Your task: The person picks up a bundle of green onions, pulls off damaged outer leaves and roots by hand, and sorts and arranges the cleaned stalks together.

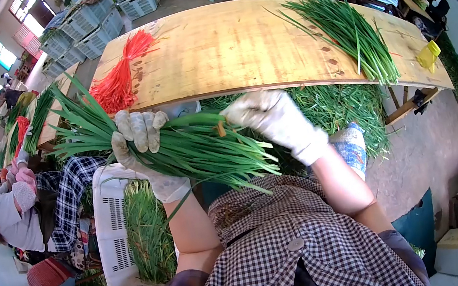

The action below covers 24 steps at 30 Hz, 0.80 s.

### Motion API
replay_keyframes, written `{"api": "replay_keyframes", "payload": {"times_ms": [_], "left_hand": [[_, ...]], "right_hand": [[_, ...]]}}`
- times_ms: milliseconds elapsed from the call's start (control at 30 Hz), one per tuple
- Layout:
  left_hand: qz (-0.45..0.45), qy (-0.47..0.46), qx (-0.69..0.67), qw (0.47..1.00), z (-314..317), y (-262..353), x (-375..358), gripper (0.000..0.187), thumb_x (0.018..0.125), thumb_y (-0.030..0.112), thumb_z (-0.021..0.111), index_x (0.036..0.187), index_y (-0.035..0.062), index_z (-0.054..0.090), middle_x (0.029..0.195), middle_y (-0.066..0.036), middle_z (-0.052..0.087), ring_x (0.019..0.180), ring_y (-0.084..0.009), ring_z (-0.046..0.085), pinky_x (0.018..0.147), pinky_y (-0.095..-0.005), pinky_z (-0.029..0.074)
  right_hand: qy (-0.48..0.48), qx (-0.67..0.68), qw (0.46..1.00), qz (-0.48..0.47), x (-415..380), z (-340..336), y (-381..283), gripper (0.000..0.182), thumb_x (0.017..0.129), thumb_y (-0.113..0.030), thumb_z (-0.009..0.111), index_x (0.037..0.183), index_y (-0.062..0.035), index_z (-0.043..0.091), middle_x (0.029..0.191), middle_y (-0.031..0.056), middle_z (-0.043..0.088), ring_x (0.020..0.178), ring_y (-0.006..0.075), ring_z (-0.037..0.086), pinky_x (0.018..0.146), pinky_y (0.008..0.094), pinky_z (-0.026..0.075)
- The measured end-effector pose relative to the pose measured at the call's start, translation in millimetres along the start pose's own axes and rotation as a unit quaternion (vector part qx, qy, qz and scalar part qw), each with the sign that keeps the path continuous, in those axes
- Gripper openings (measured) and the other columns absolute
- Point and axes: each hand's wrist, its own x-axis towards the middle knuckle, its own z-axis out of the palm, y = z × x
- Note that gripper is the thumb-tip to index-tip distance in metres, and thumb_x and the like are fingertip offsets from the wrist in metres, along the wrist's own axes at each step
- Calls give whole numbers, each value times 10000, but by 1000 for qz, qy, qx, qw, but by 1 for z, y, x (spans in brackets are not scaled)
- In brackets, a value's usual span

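My left hand (141, 134), in a soiled white glove, is wrapped round a thick bunch of garlic chives (201, 153) held above my lap, leaves to the left and pale cut ends to the right. My right hand (267, 116), gloved too and slightly blurred, has its fingers bent together at the upper right edge of the bunch; what they pinch is hidden. A small brownish piece (221, 128) shows on the bunch just below those fingertips.
On the wooden table (207, 44) lie red plastic strips (117, 80), another chive bunch (352, 33) and a yellow object (428, 55). Loose chives (337, 108) heap beneath it. A white crate (116, 244) with chives stands at my left, beside a seated person (17, 206). Others sit farther back.
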Motion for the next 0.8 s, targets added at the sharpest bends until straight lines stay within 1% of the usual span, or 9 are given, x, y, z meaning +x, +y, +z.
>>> {"api": "replay_keyframes", "payload": {"times_ms": [67,167,267,333,400,500,533,600,800], "left_hand": [[-33,16,43,998,-1,1,-2,182,920,191,510,777,90,461,566,-1,458,502,-123,436,759,-341,415],[-55,-9,86,995,-11,-2,0,197,906,176,527,748,101,436,552,-1,429,504,-131,430,789,-355,418],[-53,-12,109,993,-10,-5,1,212,900,156,532,734,117,408,562,6,411,519,-125,424,816,-348,414],[-29,34,53,998,-9,0,-1,229,901,159,538,726,121,395,566,9,409,519,-123,421,816,-343,413],[-23,25,26,999,-11,1,-2,229,906,160,539,733,119,396,574,9,411,520,-122,422,813,-337,415],[-12,19,-17,1000,-10,-5,-2,228,913,158,537,740,115,396,582,9,414,527,-120,425,814,-333,416],[-15,20,-18,1000,-9,-7,-3,219,917,160,531,746,112,403,585,8,417,533,-120,428,820,-339,418],[-19,20,-15,1000,-10,-6,-3,211,922,162,524,753,108,410,588,7,419,539,-120,430,825,-345,420],[-82,21,114,990,-17,-10,-5,186,905,187,501,756,81,465,566,-34,446,533,-174,454,801,-388,432]], "right_hand": [[-27,172,985,12,1,-14,-31,157,886,-124,613,963,-7,684,891,61,697,800,127,638,759,252,502],[24,17,998,-50,-2,-18,-61,150,913,-98,569,969,14,652,920,85,681,826,159,642,786,268,497],[26,266,932,-246,-13,-52,-68,148,903,-157,594,906,-25,662,881,102,684,802,157,648,773,305,535],[157,23,982,-104,-25,-65,-78,134,876,-169,636,903,-44,676,887,98,691,789,140,648,749,299,544],[114,-154,981,30,-20,-58,-45,159,852,-156,668,951,-33,681,907,83,700,821,156,656,762,272,540],[-12,-247,968,-46,-15,-29,13,368,779,-274,734,1076,-67,667,945,120,685,843,238,665,779,317,522],[-15,-272,946,-174,-6,-16,26,325,779,-264,737,1041,-80,685,916,114,691,823,198,663,767,303,523],[-33,-117,992,39,-3,-7,27,243,800,-233,722,985,-77,703,905,91,700,830,151,652,774,275,510],[-54,315,947,-11,3,-26,-50,198,879,-177,622,1029,-56,672,976,52,685,847,131,620,802,241,476]]}}
